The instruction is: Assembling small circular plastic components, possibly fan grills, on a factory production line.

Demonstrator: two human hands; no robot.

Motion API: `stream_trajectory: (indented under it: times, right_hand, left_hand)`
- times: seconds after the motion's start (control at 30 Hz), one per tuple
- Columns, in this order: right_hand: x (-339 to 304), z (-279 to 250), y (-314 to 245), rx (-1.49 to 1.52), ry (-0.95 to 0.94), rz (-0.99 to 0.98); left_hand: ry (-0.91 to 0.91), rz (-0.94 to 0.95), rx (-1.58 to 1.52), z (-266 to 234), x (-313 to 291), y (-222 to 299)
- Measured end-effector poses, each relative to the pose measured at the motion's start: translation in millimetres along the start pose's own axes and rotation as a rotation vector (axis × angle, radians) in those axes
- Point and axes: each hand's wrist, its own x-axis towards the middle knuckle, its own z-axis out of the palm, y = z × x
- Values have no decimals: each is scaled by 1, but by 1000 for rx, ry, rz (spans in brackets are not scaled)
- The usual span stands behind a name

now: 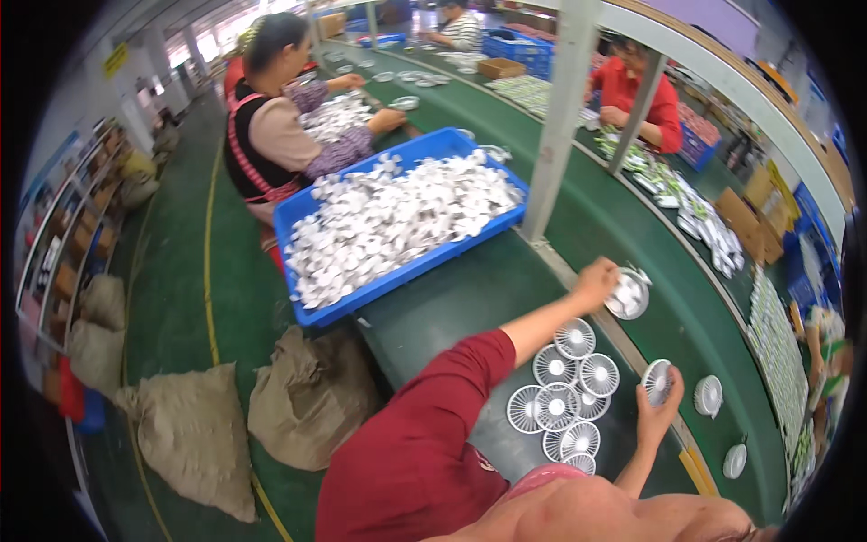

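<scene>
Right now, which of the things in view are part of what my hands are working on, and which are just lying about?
In hand:
- left hand on a round white part on the green belt
- right hand holding a white fan grille
- cluster of white grilles
- blue crate of white parts

Lying about:
- burlap sacks on the floor
- cardboard boxes

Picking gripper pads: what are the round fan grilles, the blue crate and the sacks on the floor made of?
Round fan grilles: likely moulded white plastic, thin spokes, uniform matte colour. The right hand holds one grille edge-on; the left hand holds another. Blue crate: rigid plastic by its smooth, evenly coloured walls. Sacks: coarse woven fabric, slumped and creased; fibre unclear.
</scene>
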Motion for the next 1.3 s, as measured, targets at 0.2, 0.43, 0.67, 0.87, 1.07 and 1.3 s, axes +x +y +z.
stream_trajectory:
  times: [0.2,0.43,0.67,0.87,1.07,1.3]
  right_hand:
    - [32,35,-80,-86,-18,-196]
    - [22,61,-78,-271,-57,-301]
    - [18,76,-62,291,-65,-93]
    - [17,81,-68,611,-33,54]
    - [21,89,-61,329,141,-143]
    - [39,41,-3,-13,84,-11]
  left_hand:
    - [-230,-300,-666,33,-76,47]
    - [-424,-757,-1304,10,-93,74]
    - [-187,-265,-906,24,-117,96]
    - [5,24,-625,19,-134,114]
    - [35,128,-424,21,-134,104]
    - [-206,96,-147,15,-124,80]
